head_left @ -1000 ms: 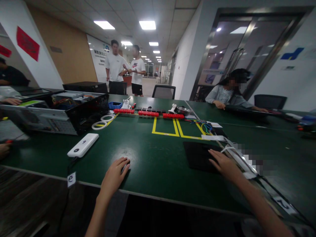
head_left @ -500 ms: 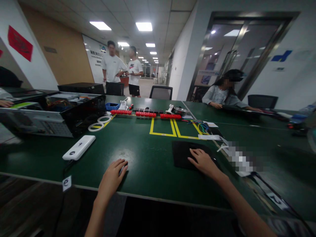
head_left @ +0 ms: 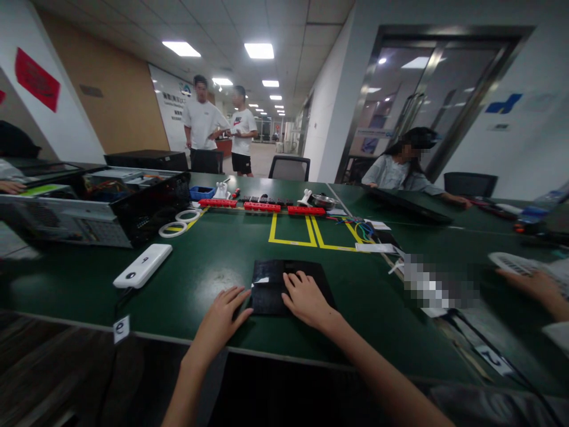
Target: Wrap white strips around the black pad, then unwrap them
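Note:
A thin black mat-like sheet (head_left: 268,301) lies on the green table in front of me, with a small light patch near its left edge. My right hand (head_left: 306,298) rests on its top with the fingers stretched out and slightly apart. At the sheet's left edge is my left hand (head_left: 226,313), palm down, fingers extended and thumb apart; its fingertips reach the edge or come very near it. I see nothing gripped in either hand. The part of the sheet under my right hand is hidden.
An opened computer case (head_left: 146,201) stands at the left, near a white power bank-like block (head_left: 143,265) with a cable. Red strips (head_left: 262,207) line the back beside yellow tape outlines (head_left: 293,242). Another person's hand (head_left: 531,283) holds something white at the right.
The black sheet and my right hand have moved left, toward my left hand. My left hand has shifted slightly right, its fingers straighter. Another person's hand has come in at the right.

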{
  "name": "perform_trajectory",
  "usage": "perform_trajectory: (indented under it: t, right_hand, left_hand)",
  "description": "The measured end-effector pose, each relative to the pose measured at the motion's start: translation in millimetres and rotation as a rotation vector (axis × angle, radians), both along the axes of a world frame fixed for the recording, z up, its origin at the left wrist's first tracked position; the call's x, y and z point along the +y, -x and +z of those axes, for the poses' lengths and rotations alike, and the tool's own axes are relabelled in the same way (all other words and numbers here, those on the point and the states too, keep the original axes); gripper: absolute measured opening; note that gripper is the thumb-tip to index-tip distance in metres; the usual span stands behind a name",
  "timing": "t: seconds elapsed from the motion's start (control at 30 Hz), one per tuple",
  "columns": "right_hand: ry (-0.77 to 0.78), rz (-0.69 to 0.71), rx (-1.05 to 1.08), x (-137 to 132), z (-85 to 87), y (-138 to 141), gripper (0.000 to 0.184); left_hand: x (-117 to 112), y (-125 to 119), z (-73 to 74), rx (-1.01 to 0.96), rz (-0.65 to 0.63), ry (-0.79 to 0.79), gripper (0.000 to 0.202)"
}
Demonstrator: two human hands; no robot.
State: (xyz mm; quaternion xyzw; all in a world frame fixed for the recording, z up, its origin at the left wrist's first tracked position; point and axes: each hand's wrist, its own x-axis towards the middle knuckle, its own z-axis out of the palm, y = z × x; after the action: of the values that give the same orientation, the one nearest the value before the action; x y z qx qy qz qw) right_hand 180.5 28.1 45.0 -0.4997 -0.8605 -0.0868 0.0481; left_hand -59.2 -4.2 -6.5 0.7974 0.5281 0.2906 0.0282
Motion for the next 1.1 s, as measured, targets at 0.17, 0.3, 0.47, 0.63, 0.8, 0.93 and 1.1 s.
perform_trajectory:
  t: [0.17, 0.3, 0.47, 0.63, 0.8, 0.93, 1.1]
  right_hand:
    - [-0.048, 0.068, 0.031, -5.9, -5.9, 17.0, 0.049]
    - [-0.018, 0.114, 0.168, -0.5, -0.1, 0.9, 0.041]
    - [-0.22, -0.218, 0.242, 18.4, 19.8, -71.6, 0.035]
    - [-0.511, -0.696, 0.025, 19.3, 28.3, -174.7, 0.034]
    - [-0.558, -0.849, -0.114, -1.6, 11.4, -259.6, 0.027]
    - [-0.569, -0.688, -0.108, -8.7, -4.0, -299.1, 0.022]
    - [-0.504, -0.582, -0.066, -7.1, -0.6, -304.0, 0.027]
  left_hand:
    - [5.6, -7.3, -4.9, -0.045, -0.03, 0.015, 0.043]
    - [5.0, -3.8, -5.6, -0.02, -0.054, 0.034, 0.05]
    - [1.8, -2.8, -3.7, 0.005, -0.05, 0.073, 0.053]
    - [2.5, -4.0, -4.7, -0.003, -0.037, 0.099, 0.05]
    - [1.6, -3.8, -4.5, -0.026, -0.026, 0.095, 0.048]
    - [0.8, -3.7, -3.1, -0.025, -0.034, 0.098, 0.049]
    - [0.9, -4.3, -2.9, -0.023, -0.039, 0.085, 0.048]
